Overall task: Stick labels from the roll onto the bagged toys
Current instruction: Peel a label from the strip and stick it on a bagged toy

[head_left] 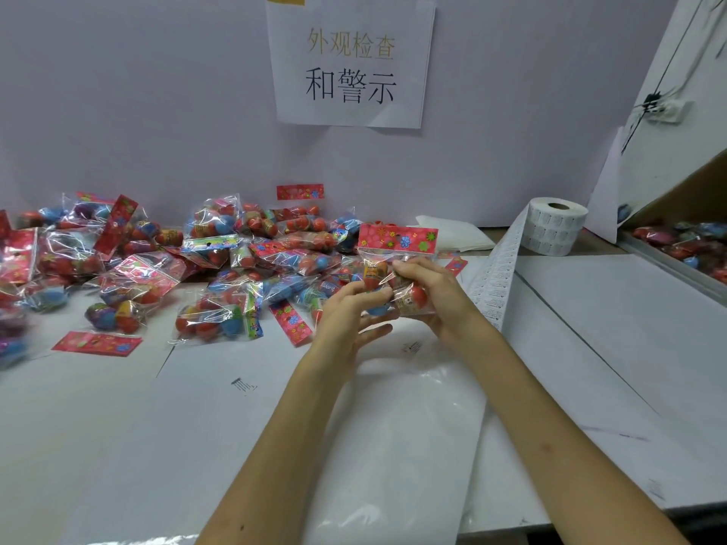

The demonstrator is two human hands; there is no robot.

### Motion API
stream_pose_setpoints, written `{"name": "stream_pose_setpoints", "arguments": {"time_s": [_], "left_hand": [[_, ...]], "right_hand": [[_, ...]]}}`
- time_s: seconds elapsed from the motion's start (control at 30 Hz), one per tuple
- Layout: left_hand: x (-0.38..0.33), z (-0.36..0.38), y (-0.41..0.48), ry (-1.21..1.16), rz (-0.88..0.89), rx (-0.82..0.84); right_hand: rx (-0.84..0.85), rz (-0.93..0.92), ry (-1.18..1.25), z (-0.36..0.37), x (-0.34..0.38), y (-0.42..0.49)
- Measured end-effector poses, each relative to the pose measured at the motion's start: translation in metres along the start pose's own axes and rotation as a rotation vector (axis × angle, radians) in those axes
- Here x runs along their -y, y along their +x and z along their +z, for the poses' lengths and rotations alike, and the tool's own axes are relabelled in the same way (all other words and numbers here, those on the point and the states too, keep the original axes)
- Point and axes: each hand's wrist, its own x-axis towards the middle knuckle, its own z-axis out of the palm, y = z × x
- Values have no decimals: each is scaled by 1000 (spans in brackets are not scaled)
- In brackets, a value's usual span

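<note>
I hold one clear bag of red and blue toys (397,245) with a red flowered header card upright above the table. My right hand (429,297) grips the bag's lower right, fingers curled round the toys. My left hand (350,312) supports it from the left, fingers fairly straight against the plastic. The white label roll (554,226) stands at the back right, and its strip of labels (495,281) trails down toward my right wrist. Whether a label is on the held bag is hidden.
A big heap of bagged toys (196,261) covers the table's back left. Loose red header cards (96,343) lie near it. A cardboard box with more bags (684,241) sits at the far right. A paper sign (350,61) hangs on the wall. White sheets (393,426) cover the table.
</note>
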Motion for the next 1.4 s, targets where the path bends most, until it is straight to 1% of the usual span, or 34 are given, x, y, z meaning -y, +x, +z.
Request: {"name": "stream_pose_setpoints", "arguments": {"time_s": [0.07, 0.27, 0.47, 0.63, 0.73, 0.87, 1.0, 1.1, 1.23, 1.4], "left_hand": [[2, 2, -1, 0, 8, 26], [2, 2, 0, -30, 34, 47], [3, 2, -1, 43, 37, 20], [2, 8, -5, 146, 89, -6], [2, 8, -7, 181, 106, -35], [1, 3, -5, 154, 138, -147], [0, -1, -1, 91, 159, -222], [0, 0, 0, 60, 148, -209], [-4, 1, -5, 21, 111, -146], [-8, 5, -10, -74, 76, -60]], "right_hand": [[-1, -23, 25, 0, 0, 1], [-75, -71, 18, 0, 1, 1], [-121, -140, -12, 0, -1, -2], [-92, -200, -143, -2, -3, -3], [-103, -221, -210, -2, -5, -3], [-4, -105, -160, 2, -3, -4], [39, -70, -178, 4, -4, -4], [30, -71, -149, 3, -3, -4], [31, -59, -84, 2, 0, -6], [94, -23, 5, 3, 6, -6]]}}
